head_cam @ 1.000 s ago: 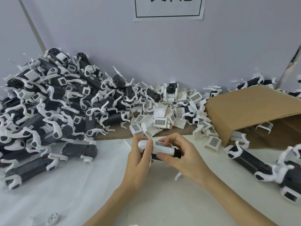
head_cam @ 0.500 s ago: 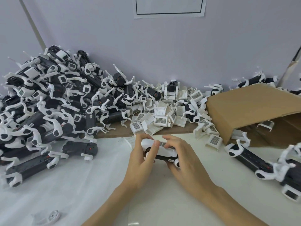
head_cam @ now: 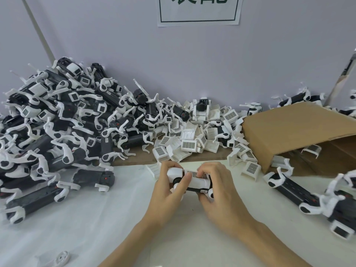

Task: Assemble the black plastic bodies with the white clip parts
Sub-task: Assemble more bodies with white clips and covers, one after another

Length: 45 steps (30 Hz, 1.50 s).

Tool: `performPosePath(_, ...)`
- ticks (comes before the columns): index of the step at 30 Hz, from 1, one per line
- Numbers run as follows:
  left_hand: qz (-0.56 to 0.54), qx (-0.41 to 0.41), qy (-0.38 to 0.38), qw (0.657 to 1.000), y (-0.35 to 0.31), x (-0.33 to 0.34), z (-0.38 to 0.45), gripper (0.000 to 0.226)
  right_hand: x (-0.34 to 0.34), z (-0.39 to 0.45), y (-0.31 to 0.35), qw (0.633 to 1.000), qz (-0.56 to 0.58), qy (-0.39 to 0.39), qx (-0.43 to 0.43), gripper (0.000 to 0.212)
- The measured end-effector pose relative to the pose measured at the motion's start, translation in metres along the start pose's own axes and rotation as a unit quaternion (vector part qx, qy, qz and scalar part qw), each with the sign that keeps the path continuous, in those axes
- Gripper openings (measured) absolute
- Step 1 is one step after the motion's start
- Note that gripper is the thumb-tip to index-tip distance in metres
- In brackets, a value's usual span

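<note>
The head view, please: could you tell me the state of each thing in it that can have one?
Left hand: grips the held piece.
Right hand: grips the held piece, fingers pressing its top.
Held piece: white clip on a black body, off the table.
Cardboard box: on its side, open, white clips inside.
Pile of white clips: loose, unassembled.
Heap of black bodies: stacked, white parts attached.

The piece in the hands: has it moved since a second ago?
Yes. The piece has dropped slightly toward the white table cover, away from the grille clip pile, with both hands gripping it.
</note>
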<state>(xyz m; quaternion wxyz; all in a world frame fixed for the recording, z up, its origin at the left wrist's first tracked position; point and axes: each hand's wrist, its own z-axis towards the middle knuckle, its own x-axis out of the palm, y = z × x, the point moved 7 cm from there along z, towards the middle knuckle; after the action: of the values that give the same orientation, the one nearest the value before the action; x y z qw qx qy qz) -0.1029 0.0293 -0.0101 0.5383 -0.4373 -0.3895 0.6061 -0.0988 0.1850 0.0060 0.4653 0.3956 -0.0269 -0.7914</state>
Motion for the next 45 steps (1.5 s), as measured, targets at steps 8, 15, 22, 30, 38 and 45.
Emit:
performPosePath(8, 0.068, 0.042, -0.019, 0.997, -0.008, -0.003, -0.003, 0.029, -0.006, 0.002, -0.019, 0.988, 0.091, 0.099, 0.076, 0.031)
performPosePath(15, 0.051, 0.032, -0.016, 0.998, -0.006, -0.004, -0.001, 0.036, -0.014, 0.002, -0.003, 1.0, 0.008, 0.025, -0.001, 0.044)
performPosePath(22, 0.074, 0.059, 0.011, 0.995, -0.006, -0.003, 0.001, 0.025, -0.018, 0.003, -0.019, 0.997, -0.02, 0.058, 0.043, 0.029)
performPosePath(30, 0.097, 0.042, -0.026, 0.994, -0.006, -0.011, 0.0, 0.022, -0.014, 0.002, -0.02, 0.988, 0.091, 0.071, 0.104, 0.016)
performPosePath(38, 0.036, 0.035, 0.065, 0.997, -0.011, -0.001, 0.0, 0.054, -0.015, 0.003, -0.026, 0.907, 0.361, 0.058, 0.211, 0.021)
performPosePath(45, -0.026, -0.017, 0.02, 0.999, 0.009, -0.01, 0.004, 0.053, 0.0, -0.004, -0.008, 0.982, 0.123, 0.1, 0.105, 0.052)
